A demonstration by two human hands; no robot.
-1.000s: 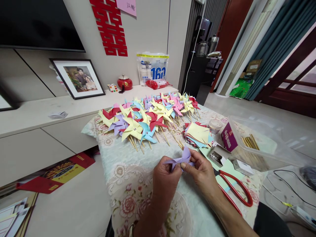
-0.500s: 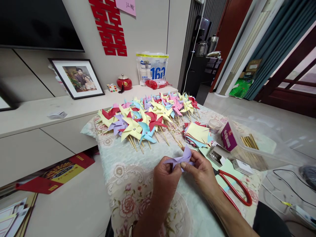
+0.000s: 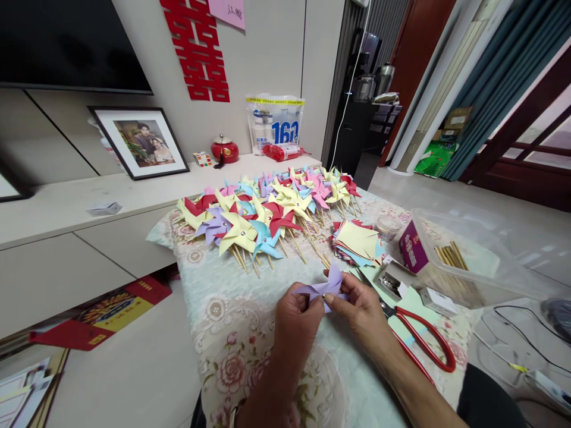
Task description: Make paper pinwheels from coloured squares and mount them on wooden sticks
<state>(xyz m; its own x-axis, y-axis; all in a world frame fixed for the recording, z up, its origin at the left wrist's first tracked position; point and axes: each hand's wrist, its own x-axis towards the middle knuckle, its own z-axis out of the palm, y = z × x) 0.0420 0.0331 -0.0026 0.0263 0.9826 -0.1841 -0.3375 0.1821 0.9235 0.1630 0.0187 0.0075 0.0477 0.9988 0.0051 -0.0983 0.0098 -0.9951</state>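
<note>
Floral tablecloth [image 3: 241,339] lies beneath both hands [image 3: 295,321] [image 3: 363,309], pinching a purple paper pinwheel [image 3: 332,280] between them.

Matt paper pinwheel [image 3: 333,279], glossy scissor handles [image 3: 428,326], smooth plastic tub [image 3: 495,285]

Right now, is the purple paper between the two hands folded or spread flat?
Folded: the purple paper bends into a pinwheel shape, with one blade sticking upward.
</note>
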